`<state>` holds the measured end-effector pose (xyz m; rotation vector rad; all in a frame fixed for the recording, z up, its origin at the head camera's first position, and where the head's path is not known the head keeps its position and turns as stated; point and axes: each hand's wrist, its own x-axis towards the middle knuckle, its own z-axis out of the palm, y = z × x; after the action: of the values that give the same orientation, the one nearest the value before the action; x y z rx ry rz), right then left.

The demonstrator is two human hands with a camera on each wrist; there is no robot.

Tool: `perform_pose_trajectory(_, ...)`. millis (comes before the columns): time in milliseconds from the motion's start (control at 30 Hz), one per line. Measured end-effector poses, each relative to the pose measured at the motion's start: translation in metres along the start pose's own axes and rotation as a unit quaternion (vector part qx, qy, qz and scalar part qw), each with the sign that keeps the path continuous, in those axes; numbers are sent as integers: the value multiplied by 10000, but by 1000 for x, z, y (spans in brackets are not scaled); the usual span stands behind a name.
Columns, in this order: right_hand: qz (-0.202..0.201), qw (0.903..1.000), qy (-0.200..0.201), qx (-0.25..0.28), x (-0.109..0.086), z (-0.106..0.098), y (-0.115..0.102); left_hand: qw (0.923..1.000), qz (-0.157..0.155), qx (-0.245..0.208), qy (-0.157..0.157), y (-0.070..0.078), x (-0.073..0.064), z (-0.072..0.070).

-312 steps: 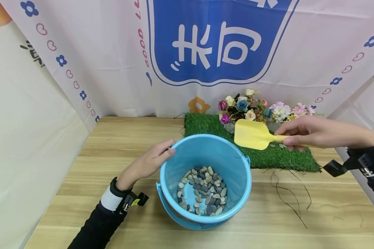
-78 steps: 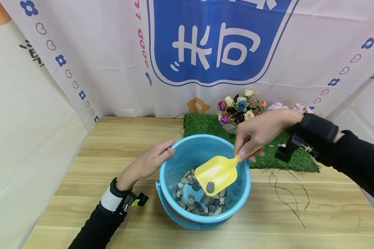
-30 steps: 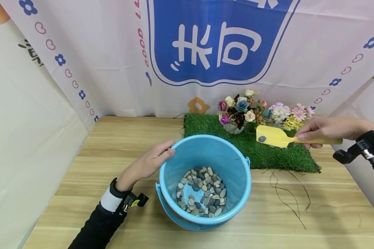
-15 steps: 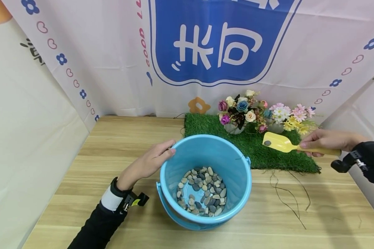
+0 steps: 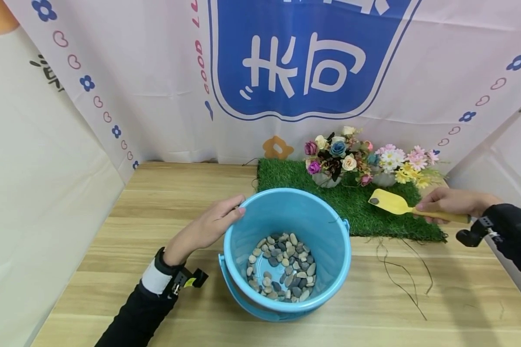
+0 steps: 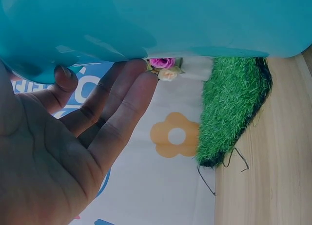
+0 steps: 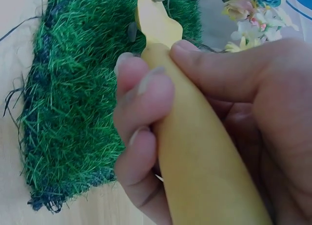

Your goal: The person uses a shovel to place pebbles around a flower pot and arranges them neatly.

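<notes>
My left hand holds the rim of a light blue bucket from its left side, thumb over the edge. The left wrist view has the fingers against the outer wall. Grey and tan pebbles cover much of the bucket's floor. My right hand grips the handle of a yellow toy shovel, thumb on one side and fingers curled round the other. On the shovel's blade lies one dark grey pebble. The blade is over the artificial grass mat, low; whether it touches is unclear.
Potted artificial flowers and a second bunch of pink, white and yellow flowers stand at the mat's back. Loose dark threads trail from its front edge onto the wooden table. A printed cloth hangs behind.
Earlier, the shovel was without a pebble, then dipped into the bucket and picked one up. My right hand carried it right over the mat and has lowered it slightly. The left hand stayed put.
</notes>
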<state>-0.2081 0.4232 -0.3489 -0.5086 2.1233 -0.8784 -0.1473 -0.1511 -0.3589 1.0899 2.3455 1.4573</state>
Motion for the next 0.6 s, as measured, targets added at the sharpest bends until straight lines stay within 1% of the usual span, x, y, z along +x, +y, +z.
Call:
perform_pose_trajectory(167,374,9992,140,92,1,2,4,10000,-8,-12,-16,-1,0,0)
perform_pose_trajectory(267,449,9988,198,53,2,2,3,10000,-8,-4,-18,-1,0,0)
perform_pose_trajectory(500,649,9970,291,-305,5,3,-3,10000,-3,13,-10,-1,0,1)
perform_pose_trajectory(600,663,9965,304,-407,6,3,-5,10000,0,25,-5,0,0,1)
